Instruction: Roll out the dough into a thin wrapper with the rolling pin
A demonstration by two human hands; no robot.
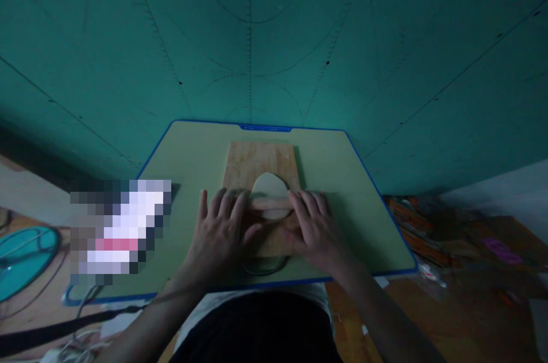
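A short wooden rolling pin [270, 204] lies crosswise over a flat oval of pale dough [269, 185]. Under the dough is a wooden cutting board [261, 153], with a dark loop at its near edge. My left hand [220, 232] has its fingers over the pin's left end, the thumb pointing inward. At the other end, the fingers of my right hand [319, 229] rest over the pin, its thumb also turned inward. Both hands hide the pin's ends.
The board sits on a pale green table [192, 152] with a blue rim, against a green wall [274, 66] marked with lines. A blurred-out object [124, 226] is on the table's left. A turquoise round item [28, 260] and cables stand lower left; cardboard [492, 249] lies right.
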